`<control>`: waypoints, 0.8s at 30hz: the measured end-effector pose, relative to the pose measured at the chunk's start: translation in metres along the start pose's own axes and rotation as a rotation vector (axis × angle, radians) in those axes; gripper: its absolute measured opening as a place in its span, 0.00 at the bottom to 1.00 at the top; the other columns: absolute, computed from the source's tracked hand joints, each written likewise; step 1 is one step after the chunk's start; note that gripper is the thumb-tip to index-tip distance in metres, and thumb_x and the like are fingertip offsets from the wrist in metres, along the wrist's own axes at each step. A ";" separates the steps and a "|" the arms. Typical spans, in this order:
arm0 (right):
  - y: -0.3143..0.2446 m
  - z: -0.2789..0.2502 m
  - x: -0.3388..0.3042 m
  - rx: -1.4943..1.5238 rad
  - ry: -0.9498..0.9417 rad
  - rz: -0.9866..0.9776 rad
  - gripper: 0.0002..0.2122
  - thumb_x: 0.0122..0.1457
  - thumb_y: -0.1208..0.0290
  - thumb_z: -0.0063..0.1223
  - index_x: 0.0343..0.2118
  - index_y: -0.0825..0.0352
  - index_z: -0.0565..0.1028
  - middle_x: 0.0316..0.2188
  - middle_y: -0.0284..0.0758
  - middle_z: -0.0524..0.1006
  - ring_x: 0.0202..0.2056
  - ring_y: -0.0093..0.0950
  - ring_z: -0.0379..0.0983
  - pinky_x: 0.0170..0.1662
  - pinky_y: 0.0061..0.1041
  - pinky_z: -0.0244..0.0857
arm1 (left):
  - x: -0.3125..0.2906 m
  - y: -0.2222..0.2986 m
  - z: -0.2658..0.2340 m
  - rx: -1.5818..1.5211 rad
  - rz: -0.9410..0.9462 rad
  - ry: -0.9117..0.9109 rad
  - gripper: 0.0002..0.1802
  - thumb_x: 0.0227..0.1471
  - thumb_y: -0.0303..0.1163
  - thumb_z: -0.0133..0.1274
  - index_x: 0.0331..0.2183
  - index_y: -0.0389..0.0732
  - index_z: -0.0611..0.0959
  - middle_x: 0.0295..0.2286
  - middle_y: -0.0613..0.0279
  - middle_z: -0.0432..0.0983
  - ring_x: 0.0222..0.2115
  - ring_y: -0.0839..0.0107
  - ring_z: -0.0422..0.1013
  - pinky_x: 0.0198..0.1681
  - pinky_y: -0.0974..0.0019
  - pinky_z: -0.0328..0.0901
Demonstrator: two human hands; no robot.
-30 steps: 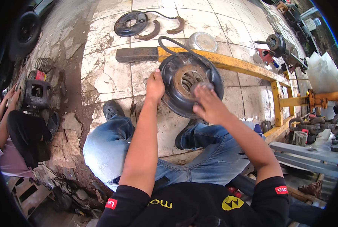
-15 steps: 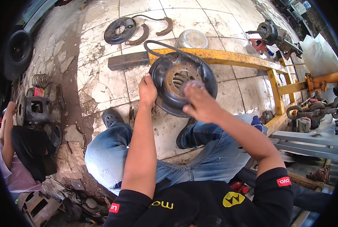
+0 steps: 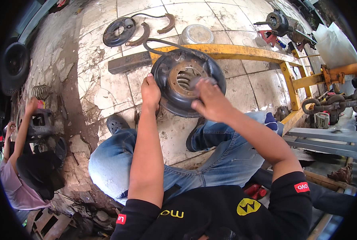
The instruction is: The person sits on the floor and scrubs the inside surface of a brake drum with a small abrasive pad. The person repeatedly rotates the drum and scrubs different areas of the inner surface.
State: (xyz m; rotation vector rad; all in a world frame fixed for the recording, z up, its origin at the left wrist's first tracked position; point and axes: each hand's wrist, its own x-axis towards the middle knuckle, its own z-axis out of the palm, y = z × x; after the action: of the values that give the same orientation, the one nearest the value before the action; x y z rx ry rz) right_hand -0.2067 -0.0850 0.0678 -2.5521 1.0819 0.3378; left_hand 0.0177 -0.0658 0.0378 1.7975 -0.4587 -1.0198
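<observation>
A black drum-brake backing plate with a rusty centre ring and a black cable is tilted up in front of me. My left hand is closed on its left edge. Over the right of the centre hole my right hand presses a small grey pad under its fingers; its exact kind I cannot make out. Through the hole a coil spring shows. The plate's top overlaps a yellow metal frame.
Another backing plate, curved brake shoes and a round silver metal pan lie on the tiles beyond. An axle assembly stands far right. At left, another person's arm reaches toward a coil spring.
The view has shifted slightly. My right hand stays at the centre ring with the grey pad, while my left keeps its hold. The person at left has raised an arm.
</observation>
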 end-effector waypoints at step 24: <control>0.022 0.000 0.044 0.050 0.164 0.161 0.40 0.64 0.39 0.29 0.65 0.74 0.50 0.67 0.52 0.46 0.68 0.48 0.40 0.67 0.46 0.39 | 0.006 -0.007 -0.001 -0.013 0.047 -0.069 0.30 0.66 0.47 0.35 0.53 0.30 0.71 0.44 0.45 0.74 0.45 0.58 0.70 0.51 0.60 0.62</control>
State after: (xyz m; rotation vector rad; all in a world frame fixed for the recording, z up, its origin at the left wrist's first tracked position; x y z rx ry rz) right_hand -0.1928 -0.1280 0.0475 -2.4891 1.3426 0.1408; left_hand 0.0212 -0.0662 0.0291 1.7361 -0.5329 -1.0521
